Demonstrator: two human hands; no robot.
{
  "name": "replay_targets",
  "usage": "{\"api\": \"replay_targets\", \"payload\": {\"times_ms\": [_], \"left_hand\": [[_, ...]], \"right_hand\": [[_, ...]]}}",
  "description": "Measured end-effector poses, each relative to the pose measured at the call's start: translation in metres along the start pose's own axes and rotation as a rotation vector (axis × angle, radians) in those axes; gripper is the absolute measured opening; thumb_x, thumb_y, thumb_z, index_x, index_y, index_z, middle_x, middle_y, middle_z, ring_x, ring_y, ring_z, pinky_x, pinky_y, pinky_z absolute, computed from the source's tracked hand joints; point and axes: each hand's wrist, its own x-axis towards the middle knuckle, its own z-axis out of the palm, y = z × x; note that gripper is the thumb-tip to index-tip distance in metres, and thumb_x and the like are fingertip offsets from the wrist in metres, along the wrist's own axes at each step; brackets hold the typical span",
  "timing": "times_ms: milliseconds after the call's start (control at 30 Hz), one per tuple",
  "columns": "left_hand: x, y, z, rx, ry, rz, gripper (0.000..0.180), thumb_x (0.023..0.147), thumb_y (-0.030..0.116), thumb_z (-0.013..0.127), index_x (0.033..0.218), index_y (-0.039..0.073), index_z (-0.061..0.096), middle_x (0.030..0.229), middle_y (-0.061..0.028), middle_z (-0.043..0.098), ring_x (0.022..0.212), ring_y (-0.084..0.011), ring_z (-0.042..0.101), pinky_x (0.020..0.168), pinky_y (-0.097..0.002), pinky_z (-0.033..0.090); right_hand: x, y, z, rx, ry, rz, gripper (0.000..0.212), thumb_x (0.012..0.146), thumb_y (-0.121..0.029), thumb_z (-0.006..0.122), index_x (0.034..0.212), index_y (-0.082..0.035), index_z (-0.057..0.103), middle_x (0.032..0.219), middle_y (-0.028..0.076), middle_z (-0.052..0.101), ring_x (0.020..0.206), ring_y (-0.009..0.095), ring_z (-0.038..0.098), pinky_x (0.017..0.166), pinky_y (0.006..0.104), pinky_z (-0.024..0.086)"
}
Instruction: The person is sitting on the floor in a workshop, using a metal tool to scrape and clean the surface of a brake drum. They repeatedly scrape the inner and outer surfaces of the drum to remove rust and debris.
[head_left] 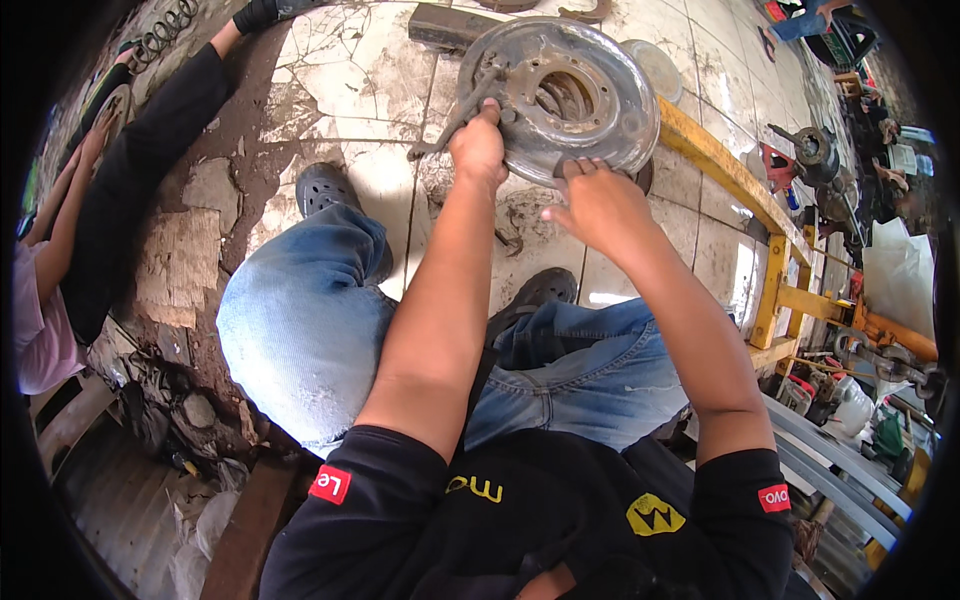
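Note:
A round, worn metal brake backing plate (540,115) with a large centre hole is tilted up from the tiled floor in front of me. My left hand (478,150) is closed around a dark metal arm (437,146) at the plate's left side, thumb on top. At the near right rim lies my right hand (602,208), its fingers bent over the edge and its thumb held apart. A dark patch or piece shows under those fingertips; I cannot make out what it is.
A yellow metal frame (735,165) runs along the right. Tools and parts crowd the far right beside a hub-like part (815,150). A rusty metal bar (450,27) lies behind the plate. Another person's dark-clad leg (150,170) stretches along the left, near a coil spring (165,35).

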Motion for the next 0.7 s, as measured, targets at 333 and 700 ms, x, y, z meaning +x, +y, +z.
{"api": "replay_targets", "payload": {"times_ms": [333, 700], "left_hand": [[-0.008, 0.004, 0.006, -0.010, 0.018, 0.002, 0.048, 0.094, 0.021, 0.066, 0.129, -0.009, 0.054, 0.123, -0.0176, 0.062, 0.104, -0.0257, 0.062, 0.089, -0.0382, 0.051], [-0.018, 0.012, 0.009, 0.019, 0.045, -0.031, 0.044, 0.094, 0.019, 0.067, 0.126, -0.008, 0.055, 0.121, -0.0177, 0.062, 0.103, -0.0274, 0.063, 0.088, -0.0410, 0.053]], "right_hand": [[0.007, 0.007, -0.005, -0.006, -0.054, -0.026, 0.069, 0.087, -0.043, 0.069, 0.131, 0.007, 0.051, 0.134, 0.026, 0.056, 0.128, 0.039, 0.052, 0.106, 0.0430, 0.045], [-0.008, 0.006, -0.001, 0.006, -0.031, -0.048, 0.071, 0.088, -0.040, 0.069, 0.135, 0.007, 0.048, 0.137, 0.025, 0.055, 0.129, 0.039, 0.051, 0.107, 0.0429, 0.043]]}}
